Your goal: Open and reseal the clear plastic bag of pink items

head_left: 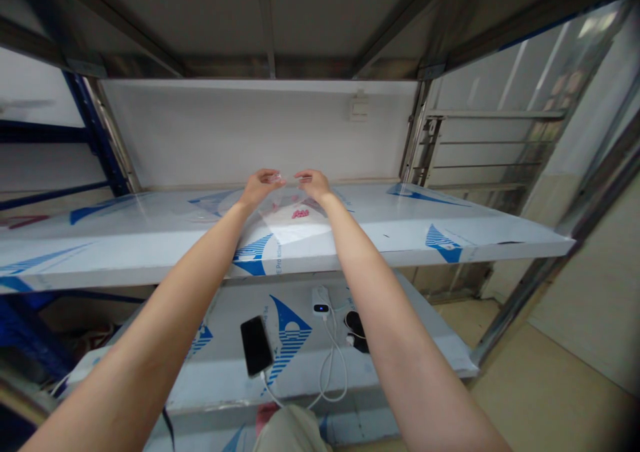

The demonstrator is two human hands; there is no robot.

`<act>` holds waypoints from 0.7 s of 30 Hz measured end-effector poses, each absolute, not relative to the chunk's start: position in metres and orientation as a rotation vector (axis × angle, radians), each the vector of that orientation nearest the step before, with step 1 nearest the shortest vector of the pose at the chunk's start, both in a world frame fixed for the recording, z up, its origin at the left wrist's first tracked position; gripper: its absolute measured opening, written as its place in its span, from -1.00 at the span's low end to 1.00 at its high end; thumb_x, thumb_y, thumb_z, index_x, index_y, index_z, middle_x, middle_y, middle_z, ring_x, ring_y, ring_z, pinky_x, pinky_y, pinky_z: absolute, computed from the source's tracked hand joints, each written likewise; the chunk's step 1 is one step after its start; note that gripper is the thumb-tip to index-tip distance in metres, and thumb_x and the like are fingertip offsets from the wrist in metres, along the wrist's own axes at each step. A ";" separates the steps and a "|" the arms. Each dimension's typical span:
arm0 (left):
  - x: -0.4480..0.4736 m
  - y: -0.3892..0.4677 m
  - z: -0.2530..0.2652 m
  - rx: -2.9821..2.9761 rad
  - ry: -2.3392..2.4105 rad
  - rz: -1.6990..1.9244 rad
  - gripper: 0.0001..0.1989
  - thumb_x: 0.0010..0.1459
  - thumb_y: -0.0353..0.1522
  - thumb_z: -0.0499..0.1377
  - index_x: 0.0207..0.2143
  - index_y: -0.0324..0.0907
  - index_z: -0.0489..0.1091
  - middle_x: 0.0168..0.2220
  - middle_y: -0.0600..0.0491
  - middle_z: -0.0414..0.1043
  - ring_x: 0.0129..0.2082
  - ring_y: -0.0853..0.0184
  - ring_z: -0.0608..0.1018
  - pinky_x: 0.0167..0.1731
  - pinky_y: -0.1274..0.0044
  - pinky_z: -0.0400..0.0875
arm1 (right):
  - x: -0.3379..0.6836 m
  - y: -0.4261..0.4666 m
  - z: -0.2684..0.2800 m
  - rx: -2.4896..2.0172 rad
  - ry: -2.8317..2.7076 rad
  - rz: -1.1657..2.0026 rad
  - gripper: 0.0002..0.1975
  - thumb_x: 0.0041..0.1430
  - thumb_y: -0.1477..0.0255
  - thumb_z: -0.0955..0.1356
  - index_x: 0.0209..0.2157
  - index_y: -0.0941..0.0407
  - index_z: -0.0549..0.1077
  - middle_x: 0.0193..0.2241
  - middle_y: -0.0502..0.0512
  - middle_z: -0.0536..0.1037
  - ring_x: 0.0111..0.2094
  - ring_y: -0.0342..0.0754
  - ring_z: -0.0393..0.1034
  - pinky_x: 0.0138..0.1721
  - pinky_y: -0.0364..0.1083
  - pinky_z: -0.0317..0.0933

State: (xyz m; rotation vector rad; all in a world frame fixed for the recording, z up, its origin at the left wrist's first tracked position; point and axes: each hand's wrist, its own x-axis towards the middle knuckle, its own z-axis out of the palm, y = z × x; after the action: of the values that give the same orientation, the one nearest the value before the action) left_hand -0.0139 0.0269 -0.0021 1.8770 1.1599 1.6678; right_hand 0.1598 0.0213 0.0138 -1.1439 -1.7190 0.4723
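A clear plastic bag (285, 222) with small pink-red marks or pieces (301, 214) at its lower right lies over the upper shelf, its top raised between my hands. My left hand (261, 184) is closed on the bag's upper left edge, where crumpled film shows at the fingertips. Opposite it, my right hand (314, 184) pinches the upper right edge, thumb and fingers close together. A small gap separates the two hands. Whether the pink-red bits are print or contents I cannot tell.
The upper shelf (390, 239) wears white-and-blue protective film. On the lower shelf (225, 372) are a black phone (257, 346), a white power bank (321, 302) with a lit display, a white cable (331, 365) and a dark round object (356, 332). Metal shelving hangs overhead (310, 25).
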 end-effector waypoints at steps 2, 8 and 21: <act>-0.015 0.027 -0.002 1.866 1.167 1.673 -0.48 -0.23 -0.15 0.38 -0.20 -0.20 0.44 -0.13 -0.11 0.50 -0.13 0.22 0.48 -0.03 0.37 0.33 | 0.158 0.022 0.012 -1.127 -1.758 0.507 -0.58 0.01 0.76 0.24 -0.12 0.21 0.51 -0.13 0.17 0.55 -0.15 -0.12 0.45 -0.12 -0.20 0.30; -0.018 0.029 -0.001 1.844 1.177 1.702 -0.48 -0.23 -0.16 0.38 -0.21 -0.23 0.44 -0.12 -0.13 0.49 -0.09 0.22 0.48 -0.02 0.40 0.33 | 0.158 0.020 0.009 -1.087 -1.896 0.648 -0.66 0.09 0.69 0.25 -0.14 0.20 0.52 -0.18 0.15 0.57 -0.29 -0.14 0.44 -0.23 -0.20 0.32; -0.025 0.035 -0.002 1.807 1.185 1.736 -0.49 -0.25 -0.14 0.39 -0.25 -0.22 0.43 -0.18 -0.11 0.51 -0.10 0.20 0.51 -0.03 0.39 0.34 | 0.172 0.012 0.014 -1.149 -2.434 0.908 -0.83 -0.14 0.55 0.51 -0.39 0.12 0.62 -0.38 0.04 0.59 -0.30 -0.12 0.40 -0.17 -0.17 0.23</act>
State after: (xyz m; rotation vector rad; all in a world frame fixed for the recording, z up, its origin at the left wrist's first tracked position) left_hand -0.0253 0.0346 -0.0022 1.8066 1.1847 1.7360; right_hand 0.1716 0.0121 0.0143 -1.1485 -2.4336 0.9082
